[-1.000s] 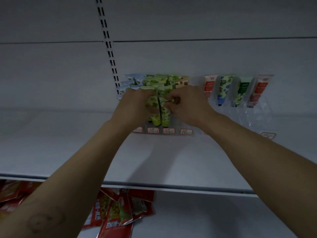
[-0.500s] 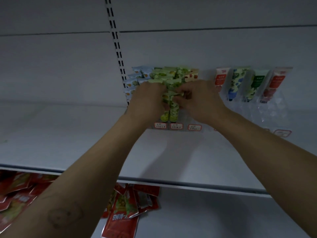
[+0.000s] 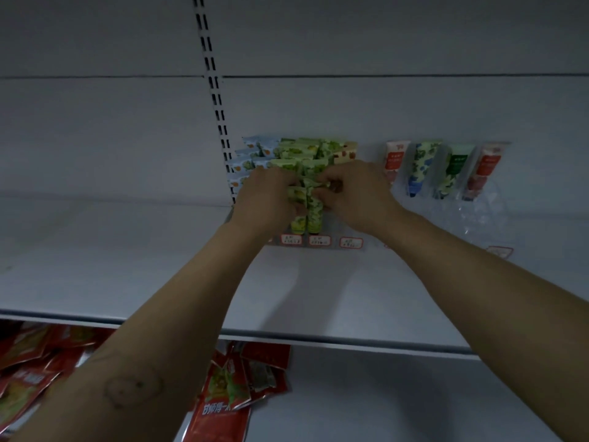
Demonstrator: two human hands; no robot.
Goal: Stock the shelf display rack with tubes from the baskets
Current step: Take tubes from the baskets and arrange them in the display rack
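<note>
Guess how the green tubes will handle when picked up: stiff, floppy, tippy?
Probably soft-walled: the green tubes have flat crimped tops, so a hard squeeze may dent them. Likely light: the left hand and right hand seem to hold them with fingers alone. Apt to tip: they taper downward, and the blue-flowered tube further right leans.

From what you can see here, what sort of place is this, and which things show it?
Most likely a shop: a white shelf, price tags by rows of tubes, and red packets underneath.
</note>
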